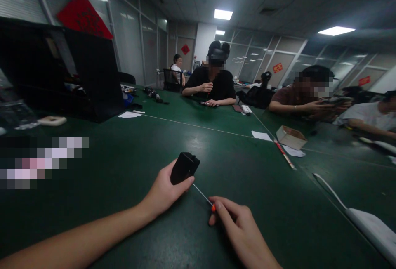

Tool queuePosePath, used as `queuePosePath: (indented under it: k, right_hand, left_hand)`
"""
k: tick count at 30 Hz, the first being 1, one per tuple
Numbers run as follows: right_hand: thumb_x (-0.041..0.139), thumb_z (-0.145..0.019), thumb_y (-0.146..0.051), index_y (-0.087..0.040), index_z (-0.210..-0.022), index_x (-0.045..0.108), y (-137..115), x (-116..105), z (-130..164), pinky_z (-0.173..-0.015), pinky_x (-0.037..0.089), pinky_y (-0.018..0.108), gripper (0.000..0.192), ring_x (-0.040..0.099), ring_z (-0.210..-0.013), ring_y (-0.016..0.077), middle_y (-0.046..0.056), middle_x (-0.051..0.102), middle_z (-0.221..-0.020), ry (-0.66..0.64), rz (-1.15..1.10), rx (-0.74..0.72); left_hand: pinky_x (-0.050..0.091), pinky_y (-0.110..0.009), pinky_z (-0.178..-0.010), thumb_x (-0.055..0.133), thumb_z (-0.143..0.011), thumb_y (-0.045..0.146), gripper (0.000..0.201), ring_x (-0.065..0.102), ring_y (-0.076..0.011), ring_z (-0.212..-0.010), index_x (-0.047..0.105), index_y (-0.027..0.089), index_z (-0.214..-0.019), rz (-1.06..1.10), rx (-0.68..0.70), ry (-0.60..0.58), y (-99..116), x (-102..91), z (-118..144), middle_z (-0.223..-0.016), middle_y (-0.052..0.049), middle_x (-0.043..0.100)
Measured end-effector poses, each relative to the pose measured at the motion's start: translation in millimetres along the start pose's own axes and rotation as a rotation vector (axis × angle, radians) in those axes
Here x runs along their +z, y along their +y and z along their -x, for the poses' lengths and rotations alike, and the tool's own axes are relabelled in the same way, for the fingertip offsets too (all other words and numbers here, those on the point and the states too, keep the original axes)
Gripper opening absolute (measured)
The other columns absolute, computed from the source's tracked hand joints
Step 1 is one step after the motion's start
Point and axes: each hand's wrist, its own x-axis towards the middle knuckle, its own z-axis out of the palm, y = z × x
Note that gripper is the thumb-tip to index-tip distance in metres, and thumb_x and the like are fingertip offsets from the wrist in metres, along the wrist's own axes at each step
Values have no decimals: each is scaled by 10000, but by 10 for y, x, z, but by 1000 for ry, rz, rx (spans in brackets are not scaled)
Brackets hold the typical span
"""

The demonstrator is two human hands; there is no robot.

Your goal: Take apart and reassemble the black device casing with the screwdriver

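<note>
Hands grasp unmarked things: left hand a black device, right hand an orange-handled screwdriver touching it.

Office interior: green worktop, glass partition walls bearing red diamond decorations, grey ceiling with lit rectangular panels, seated co-workers opposite.

Left hand curled shut, right hand pinching, forearms converging.
</note>
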Motion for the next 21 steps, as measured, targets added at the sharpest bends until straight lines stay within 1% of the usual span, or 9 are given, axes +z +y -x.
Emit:
queuePosePath:
  k: [1,3,5,7,9,11,15,18,21]
  right_hand:
    - [406,-982,-497,-172,-1117,725,2,-5,-5,-653,456,280,474,633,-690,179,24,690,-691,-7,-6,1]
    - [455,-961,-486,-171,-1117,728,4,-13,-11,-668,461,282,445,637,-706,184,31,699,-716,14,6,-4]
    - [552,-910,-450,-181,-1113,731,8,-15,-13,-757,480,298,381,662,-807,206,57,736,-855,56,31,-6]
    - [626,-854,-403,-195,-1102,736,15,-9,-11,-858,475,319,341,667,-929,233,77,742,-1010,85,57,0]
    - [643,-835,-396,-202,-1096,740,23,-3,-7,-897,466,331,339,660,-986,247,83,736,-1066,74,87,9]
    - [600,-867,-436,-196,-1115,734,21,-2,-1,-864,476,329,371,670,-947,243,84,744,-1015,41,101,18]
    - [484,-938,-484,-169,-1128,728,-21,-7,7,-735,480,294,441,667,-772,203,61,732,-798,-34,66,10]
    - [504,-930,-482,-159,-1060,745,-65,-2,10,-690,471,274,424,649,-750,193,56,713,-771,-58,22,16]
    - [575,-887,-478,-157,-1020,740,-91,19,24,-616,461,251,384,621,-694,169,47,686,-785,-74,-57,67]
  left_hand:
    - [436,-256,-611,655,-837,444,323,553,-145,-653,561,152,-939,-17,-12,1,-5,2,1,-719,2,572]
    - [426,-260,-602,617,-853,490,346,549,-150,-641,559,150,-887,-26,-32,1,-7,0,2,-698,0,566]
    - [413,-259,-596,590,-865,503,354,534,-149,-645,563,150,-862,-20,-31,14,1,-6,3,-701,0,551]
    - [396,-254,-599,619,-847,469,326,508,-145,-662,579,145,-842,-40,0,20,13,-11,3,-719,-1,538]
    - [391,-255,-621,664,-814,411,281,497,-150,-692,607,138,-850,-83,39,10,24,-11,1,-749,-10,553]
    - [400,-263,-647,676,-802,384,268,509,-159,-716,628,131,-878,-111,56,11,31,-6,-1,-776,-24,582]
    - [392,-257,-615,651,-814,458,332,502,-155,-675,627,128,-836,-102,14,57,46,5,-2,-732,-23,579]
    - [368,-244,-578,647,-812,481,352,470,-142,-639,616,131,-787,-93,30,66,49,3,2,-691,-10,545]
    - [375,-243,-583,651,-812,469,338,471,-144,-646,632,131,-812,-73,58,56,38,-3,7,-699,-10,547]
